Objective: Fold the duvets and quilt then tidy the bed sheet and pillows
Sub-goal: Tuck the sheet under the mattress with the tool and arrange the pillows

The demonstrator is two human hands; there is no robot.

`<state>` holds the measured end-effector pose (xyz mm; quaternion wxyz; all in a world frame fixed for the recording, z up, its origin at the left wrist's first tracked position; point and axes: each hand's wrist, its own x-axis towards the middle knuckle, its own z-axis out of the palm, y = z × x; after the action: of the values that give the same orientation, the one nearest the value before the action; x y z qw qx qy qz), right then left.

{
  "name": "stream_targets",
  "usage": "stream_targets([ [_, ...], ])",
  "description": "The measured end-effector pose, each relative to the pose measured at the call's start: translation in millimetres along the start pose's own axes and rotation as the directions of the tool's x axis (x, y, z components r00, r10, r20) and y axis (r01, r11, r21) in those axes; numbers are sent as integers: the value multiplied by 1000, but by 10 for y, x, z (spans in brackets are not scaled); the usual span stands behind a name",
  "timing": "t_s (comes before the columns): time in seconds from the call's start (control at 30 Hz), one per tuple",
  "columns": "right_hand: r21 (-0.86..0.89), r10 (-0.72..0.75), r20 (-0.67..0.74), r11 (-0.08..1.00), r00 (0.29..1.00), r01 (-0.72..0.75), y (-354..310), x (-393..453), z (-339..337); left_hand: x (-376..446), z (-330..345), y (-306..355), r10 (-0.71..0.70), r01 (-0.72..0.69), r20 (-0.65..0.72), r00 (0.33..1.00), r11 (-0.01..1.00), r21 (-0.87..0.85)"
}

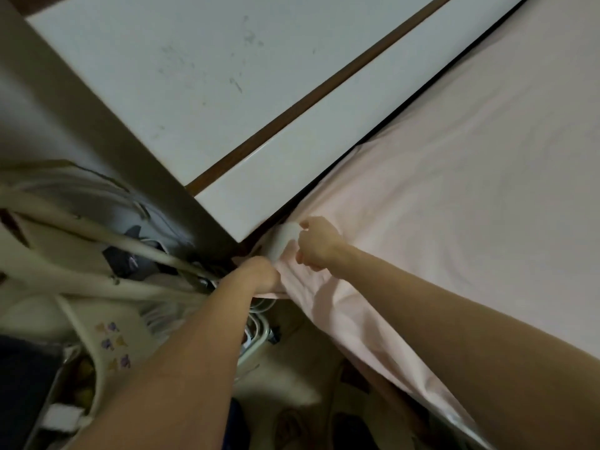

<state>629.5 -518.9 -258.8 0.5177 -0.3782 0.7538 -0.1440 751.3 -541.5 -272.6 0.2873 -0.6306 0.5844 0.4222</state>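
Two hands work at the bed's corner: the left hand (259,274) grips the bunched edge of the pale pink cotton bed sheet (454,164), and the right hand (316,243) pinches it just beside the white panelled headboard (292,164).

Dim indoor light, soft and slightly blurred

The pink bed sheet (470,164) and white headboard (181,86) catch the most light; the lower left corner sinks into shadow, and straight edges bow from wide-angle distortion.
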Motion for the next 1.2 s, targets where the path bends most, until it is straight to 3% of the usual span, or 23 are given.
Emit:
stream_targets([
  [0.07, -69, -90, -86, 994, 992, 84, 123, -130, -57, 70, 93, -7, -52, 38, -64, 997, 977, -210],
  [0.13, -209, -191, -118, 964, 975, 164, 288, -340, -102, 77, 263, 18, -106, 62, -74, 992, 891, -450],
  [0.17, -287, -230, -124, 940, 965, 187, 395, -449, -91, 56, 385, 42, -144, 56, -96, 985, 790, -611],
  [0.23, -421, -259, -135, 889, 956, 182, 609, -637, -60, -158, 662, 87, -201, 96, 1, 980, 465, -880],
  [0.27, -472, -266, -145, 865, 953, 170, 725, -735, -38, -238, 821, 92, -202, 123, 54, 978, 343, -931],
  [0.37, -493, -298, -188, 853, 936, 172, 1068, -912, 7, -283, 1280, 82, -129, 187, 161, 978, 226, -956],
  [0.43, -434, -298, -230, 884, 927, 176, 1223, -955, 28, -212, 1516, 64, -95, 236, 227, 969, 94, -967],
  [0.6, -279, -299, -272, 934, 915, 222, 1622, -895, 235, -137, 1995, 74, 18, 151, 152, 988, 25, -988],
  [0.73, -207, -302, -292, 946, 908, 248, 1733, -865, 421, -24, 1971, 55, -141, -31, -40, 989, 64, -997],
  [0.87, -265, -376, -393, 920, 839, 288, 1704, -851, 536, 105, 1867, -19, 13, -35, -37, 999, -110, -993],
  [0.97, -406, -422, -433, 880, 796, 246, 1685, -815, 604, 78, 1783, -106, -122, -73, -52, 991, -168, -983],
  [1.1, -399, -504, -488, 855, 712, 332, 1527, -802, 577, 107, 1553, -184, -317, -133, -81, 945, -146, -980],
  [1.2, -450, -559, -461, 817, 689, 362, 1438, -689, 562, 94, 1277, -129, -355, -78, -41, 934, -89, -993],
])
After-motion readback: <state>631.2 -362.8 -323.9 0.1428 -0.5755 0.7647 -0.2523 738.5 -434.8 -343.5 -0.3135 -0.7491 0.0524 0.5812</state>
